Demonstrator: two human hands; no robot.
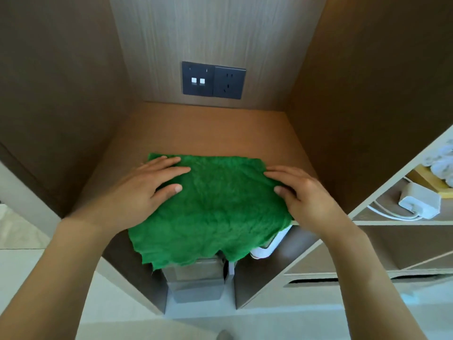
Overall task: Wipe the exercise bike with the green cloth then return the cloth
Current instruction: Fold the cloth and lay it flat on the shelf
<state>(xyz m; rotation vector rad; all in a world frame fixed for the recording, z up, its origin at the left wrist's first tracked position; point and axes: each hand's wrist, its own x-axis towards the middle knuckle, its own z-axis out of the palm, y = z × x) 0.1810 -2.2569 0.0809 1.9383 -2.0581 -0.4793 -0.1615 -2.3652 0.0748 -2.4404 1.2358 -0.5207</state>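
I am looking into a brown wooden alcove [61, 99] whose back wall [210, 33] is pale, streaked wood grain, with a dark switch plate [198, 79] and a dark socket [229, 82] set side by side on it just above the orange-brown shelf [208, 128]. To my right, open shelves [392, 223] with pale edges hold a white charger [420, 201] with its cable, something yellow and some white fabric. Below me grey boxes [196, 283] stand in the lower compartment, on a pale floor [269, 325] lit by soft daylight.
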